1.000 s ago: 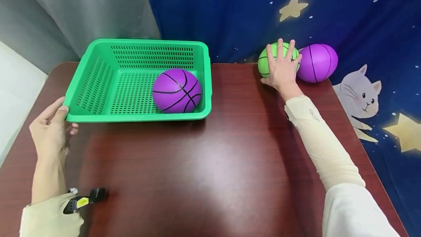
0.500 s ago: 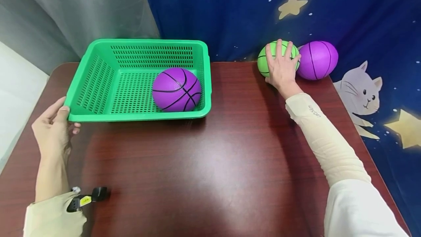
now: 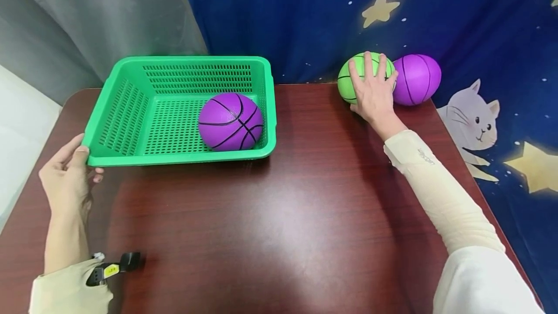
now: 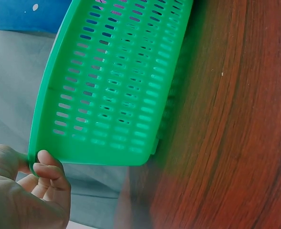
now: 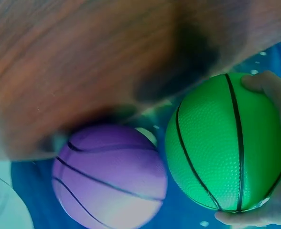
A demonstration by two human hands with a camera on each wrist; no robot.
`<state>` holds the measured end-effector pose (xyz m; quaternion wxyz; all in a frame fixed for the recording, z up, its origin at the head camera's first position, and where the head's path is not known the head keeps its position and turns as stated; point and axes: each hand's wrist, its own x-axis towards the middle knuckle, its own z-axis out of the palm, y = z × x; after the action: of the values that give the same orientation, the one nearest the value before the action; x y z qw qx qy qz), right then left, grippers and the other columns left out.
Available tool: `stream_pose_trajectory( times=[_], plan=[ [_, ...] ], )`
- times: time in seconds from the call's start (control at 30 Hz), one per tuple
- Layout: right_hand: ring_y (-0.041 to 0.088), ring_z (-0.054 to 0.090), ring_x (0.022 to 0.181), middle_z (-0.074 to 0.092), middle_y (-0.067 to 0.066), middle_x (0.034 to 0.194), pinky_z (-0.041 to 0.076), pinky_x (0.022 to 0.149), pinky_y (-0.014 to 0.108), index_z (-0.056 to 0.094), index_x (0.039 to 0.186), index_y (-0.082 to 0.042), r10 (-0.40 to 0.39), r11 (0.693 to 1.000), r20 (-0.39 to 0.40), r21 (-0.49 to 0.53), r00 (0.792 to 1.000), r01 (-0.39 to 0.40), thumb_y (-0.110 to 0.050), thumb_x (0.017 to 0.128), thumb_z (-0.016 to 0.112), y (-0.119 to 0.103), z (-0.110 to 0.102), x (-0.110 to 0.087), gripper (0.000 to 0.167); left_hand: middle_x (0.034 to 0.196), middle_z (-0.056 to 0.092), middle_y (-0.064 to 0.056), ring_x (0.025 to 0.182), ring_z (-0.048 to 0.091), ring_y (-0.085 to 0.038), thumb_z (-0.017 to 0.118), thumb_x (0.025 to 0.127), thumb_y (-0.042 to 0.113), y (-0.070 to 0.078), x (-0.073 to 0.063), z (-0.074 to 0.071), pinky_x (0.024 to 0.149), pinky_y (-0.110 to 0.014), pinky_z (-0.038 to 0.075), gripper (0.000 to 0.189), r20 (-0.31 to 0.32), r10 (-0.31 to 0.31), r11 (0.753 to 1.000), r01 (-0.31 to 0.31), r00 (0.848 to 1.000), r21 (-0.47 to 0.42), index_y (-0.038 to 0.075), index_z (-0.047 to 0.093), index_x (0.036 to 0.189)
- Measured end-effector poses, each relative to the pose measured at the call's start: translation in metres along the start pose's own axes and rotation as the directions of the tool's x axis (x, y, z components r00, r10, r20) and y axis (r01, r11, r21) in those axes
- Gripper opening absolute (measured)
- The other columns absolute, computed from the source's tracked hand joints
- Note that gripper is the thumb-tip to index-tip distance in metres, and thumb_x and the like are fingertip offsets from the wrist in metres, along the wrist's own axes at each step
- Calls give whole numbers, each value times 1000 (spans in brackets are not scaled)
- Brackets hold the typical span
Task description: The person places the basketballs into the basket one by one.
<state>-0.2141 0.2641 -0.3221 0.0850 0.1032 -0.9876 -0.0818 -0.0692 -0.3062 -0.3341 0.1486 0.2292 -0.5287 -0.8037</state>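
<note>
In the head view a green plastic basket [image 3: 183,159] with slotted walls stands at the back left of the table. My left hand [image 3: 67,173] pinches its near left corner; the left wrist view shows thumb and fingers on either side of the rim [image 4: 47,90]. One purple ball [image 3: 231,121] with black basketball lines sits inside, towards the right wall. At the back right, my right hand [image 3: 374,93] grips a green ball [image 3: 346,81] from above, fingers spread over it. The right wrist view has thumb and fingers on opposite sides of that green ball [image 5: 207,143].
Beside the green ball is a second purple ball [image 3: 417,80], near the table's back right corner. The dark red-brown table [image 3: 244,222] meets a blue curtain [image 3: 283,13] with stars and a cat at its back and right. A grey curtain [image 3: 109,8] hangs behind the basket.
My right thumb has drawn in slightly against the green ball. The left hand keeps its hold on the basket's corner, and the balls and basket have stayed in place while the head view shifted a little.
</note>
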Motion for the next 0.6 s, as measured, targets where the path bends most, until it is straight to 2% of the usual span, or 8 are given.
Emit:
stream_pose_trajectory(
  times=[0.1,0.2,0.4,0.6],
  plan=[
    [52,1,133,9,27,149,19,88,79,17,146,-12,-36,999,-81,-3,996,35,-29,62,86,-6,-15,-8,110,74,69,-10,35,53,-18,62,88,2,2,-1,-2,26,-23,37,27,-15,-3,1000,3,1000,4,5,66,114],
    [50,4,134,13,26,148,20,89,78,20,146,-13,-81,997,-164,-15,983,80,-28,61,87,-16,-32,-16,109,74,69,-10,35,53,-18,63,88,3,3,-1,-2,26,-23,37,26,-27,-1,1000,1,1000,10,5,66,113],
    [48,11,133,20,23,146,23,89,76,26,144,-15,-195,981,-309,-53,931,188,-27,56,89,-37,-60,-30,110,75,69,-10,34,53,-18,62,88,3,3,-1,0,26,-22,36,26,-33,-1,1000,1,999,10,5,66,113],
    [47,15,132,24,22,144,28,86,73,28,143,-14,-296,955,-363,-106,883,277,-28,55,89,-56,-82,-40,107,74,69,-9,35,53,-17,62,88,3,3,-1,3,26,-22,37,25,-32,-6,1000,6,999,18,5,66,113]
  ],
)
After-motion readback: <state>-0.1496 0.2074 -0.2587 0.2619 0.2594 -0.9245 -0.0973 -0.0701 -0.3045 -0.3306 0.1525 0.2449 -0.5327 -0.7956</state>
